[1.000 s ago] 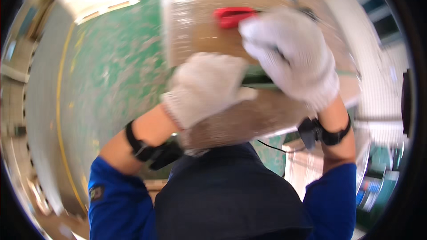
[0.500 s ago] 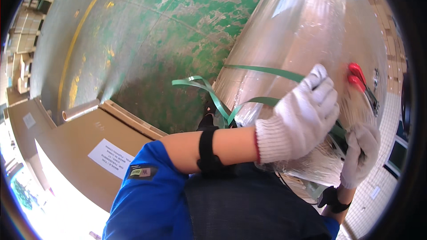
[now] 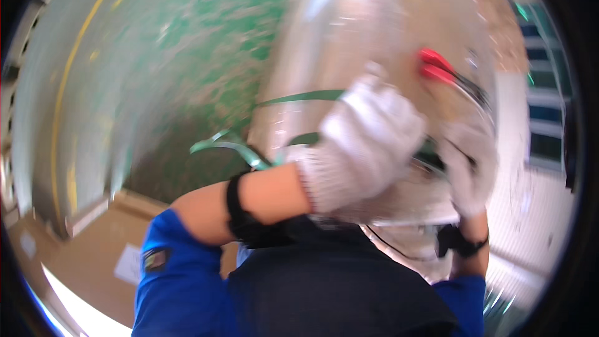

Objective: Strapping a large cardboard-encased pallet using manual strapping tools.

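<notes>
The left hand (image 3: 368,143) and right hand (image 3: 469,165) are half curled; whether they grip the strap (image 3: 309,96), I cannot tell. It shows left of the left hand and between both.

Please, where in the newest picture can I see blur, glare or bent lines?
Head view throughout: blur softens the gloved left hand and green floor; pale glare streaks the plastic wrap; the yellow floor line curves near the rim.

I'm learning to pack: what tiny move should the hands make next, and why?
Perhaps the left hand should gather the loose green strap, since it sticks out past the left side of the wrapped load and could snag.
</notes>
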